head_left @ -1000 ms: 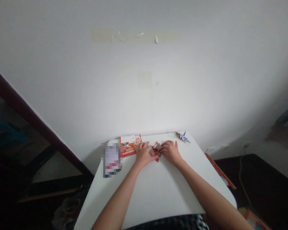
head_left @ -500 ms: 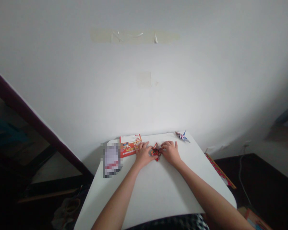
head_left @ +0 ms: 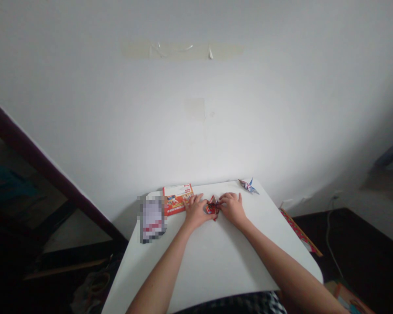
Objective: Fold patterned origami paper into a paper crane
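Observation:
A small piece of folded red paper (head_left: pixel 212 208) with dark and pale patches lies between my hands on the white table. My left hand (head_left: pixel 195 212) grips its left side between thumb and forefinger, and its other fingers spread over the right edge of a red and white printed booklet (head_left: pixel 177 200). At the paper's right side, the fingertips of my right hand (head_left: pixel 232 206) are pinched together on it. Some of the folds are hidden by my fingers. Farther right, near the back corner, sits a folded paper crane (head_left: pixel 248 186) in blue, white and red.
A blurred-out flat object (head_left: pixel 153 219) lies at the table's left edge. The white table (head_left: pixel 216 261) stands against a wall with old tape (head_left: pixel 180 49). On the right, a patterned strip (head_left: pixel 299 231) and a cable (head_left: pixel 329 235) are beyond the table edge.
Both hands stay at the red paper with only tiny shifts of the fingers. The camera view has moved very slightly. The booklet and crane rest where they were.

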A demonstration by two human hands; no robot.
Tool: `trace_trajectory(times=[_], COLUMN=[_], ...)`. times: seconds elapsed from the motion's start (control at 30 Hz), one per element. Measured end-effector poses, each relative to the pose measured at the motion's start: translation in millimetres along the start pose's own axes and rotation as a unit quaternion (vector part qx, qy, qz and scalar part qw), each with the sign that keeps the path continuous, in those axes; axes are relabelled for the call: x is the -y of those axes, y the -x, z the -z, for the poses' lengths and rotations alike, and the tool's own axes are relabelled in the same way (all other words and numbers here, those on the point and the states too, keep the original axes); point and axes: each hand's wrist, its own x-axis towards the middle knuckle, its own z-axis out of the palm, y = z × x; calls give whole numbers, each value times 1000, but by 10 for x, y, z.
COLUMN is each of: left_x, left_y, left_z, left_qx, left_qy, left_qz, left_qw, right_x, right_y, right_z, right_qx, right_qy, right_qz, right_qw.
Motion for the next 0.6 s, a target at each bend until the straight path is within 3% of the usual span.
trace_trajectory(times=[0.6], left_x=[-88], left_y=[41], left_z=[61], left_qx=[-5], left_qy=[8], left_qz=[7], left_qw=[1000], right_x=[-17], right_y=[-18], right_z=[-31], right_qx=[-1], right_qy=[-30], right_qz=[-16], right_qw=[999])
